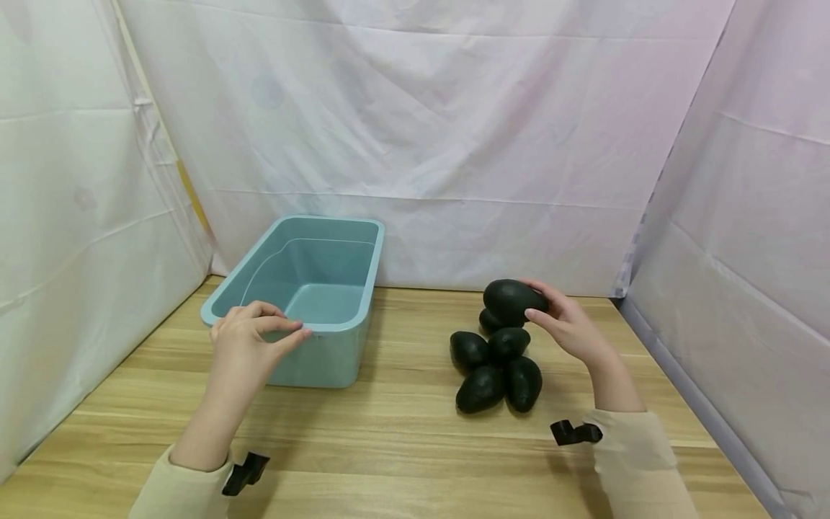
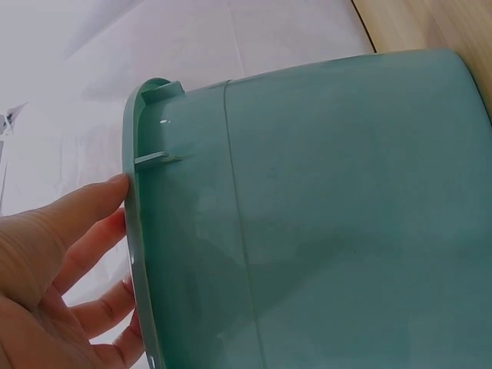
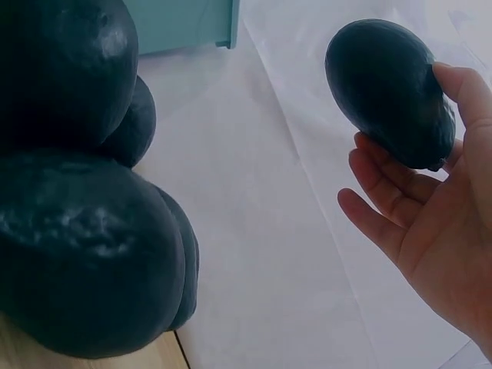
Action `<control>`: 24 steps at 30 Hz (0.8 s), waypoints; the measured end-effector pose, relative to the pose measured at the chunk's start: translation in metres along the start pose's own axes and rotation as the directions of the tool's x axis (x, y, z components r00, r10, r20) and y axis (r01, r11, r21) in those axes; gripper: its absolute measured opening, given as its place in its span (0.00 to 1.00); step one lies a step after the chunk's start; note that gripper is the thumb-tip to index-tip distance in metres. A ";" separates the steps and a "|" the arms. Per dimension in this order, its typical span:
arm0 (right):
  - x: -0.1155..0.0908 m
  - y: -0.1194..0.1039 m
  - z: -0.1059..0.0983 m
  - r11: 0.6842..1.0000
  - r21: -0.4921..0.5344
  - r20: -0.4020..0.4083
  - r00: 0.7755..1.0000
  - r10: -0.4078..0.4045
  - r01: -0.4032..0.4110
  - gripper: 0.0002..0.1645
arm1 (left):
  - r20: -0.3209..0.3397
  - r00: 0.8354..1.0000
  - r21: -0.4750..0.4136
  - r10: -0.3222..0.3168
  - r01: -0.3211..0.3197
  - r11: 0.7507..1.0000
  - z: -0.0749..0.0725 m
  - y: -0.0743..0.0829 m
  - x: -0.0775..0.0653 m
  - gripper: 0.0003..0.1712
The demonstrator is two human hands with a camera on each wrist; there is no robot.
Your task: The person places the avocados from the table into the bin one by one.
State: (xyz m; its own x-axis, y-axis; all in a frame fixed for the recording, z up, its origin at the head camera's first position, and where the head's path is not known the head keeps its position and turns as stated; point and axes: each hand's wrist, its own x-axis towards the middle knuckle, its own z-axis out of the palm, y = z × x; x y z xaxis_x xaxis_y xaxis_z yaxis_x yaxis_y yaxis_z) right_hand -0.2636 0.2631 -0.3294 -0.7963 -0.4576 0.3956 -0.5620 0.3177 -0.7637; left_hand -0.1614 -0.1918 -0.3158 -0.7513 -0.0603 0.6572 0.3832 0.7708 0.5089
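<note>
My right hand [image 1: 563, 324] holds a dark green, smooth avocado [image 1: 512, 301] between thumb and fingers, raised over the far end of a group of avocados. In the right wrist view the held avocado [image 3: 388, 92] tilts with its narrow stem end towards the palm. Several more avocados [image 1: 481, 389] lie close together on the table below. At the near rim of a blue-green plastic bin [image 1: 324, 357], my left hand [image 1: 249, 342] pinches the edge. The left wrist view shows the thumb [image 2: 92, 204] at the rim, with the other fingertips partly hidden behind it.
The wooden table [image 1: 402, 447] carries the bin at its left and the avocados right of centre. White cloth [image 1: 441, 144] hangs behind the table and along both sides. Black straps [image 1: 573, 432] sit at the sleeve cuffs.
</note>
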 end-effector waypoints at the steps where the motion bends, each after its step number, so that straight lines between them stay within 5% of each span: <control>1: 0.001 -0.001 0.001 1.000 -0.002 -0.002 1.000 -0.003 0.003 0.29 | -0.001 1.000 0.000 0.000 0.000 1.000 0.000 0.000 0.000 0.09; 24: 0.029 -0.016 0.017 0.999 0.034 0.037 0.999 -0.040 0.038 0.30 | 0.001 1.000 -0.040 -0.010 0.010 0.999 0.000 -0.001 0.000 0.08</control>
State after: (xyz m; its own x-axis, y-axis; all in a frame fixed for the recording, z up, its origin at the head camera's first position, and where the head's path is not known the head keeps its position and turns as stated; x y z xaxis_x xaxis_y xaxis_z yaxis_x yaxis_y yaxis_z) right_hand -0.2736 0.2306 -0.3149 -0.7645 -0.5005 0.4062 -0.5842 0.2718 -0.7647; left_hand -0.1618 -0.1927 -0.3159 -0.7556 -0.0679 0.6515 0.3966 0.7441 0.5376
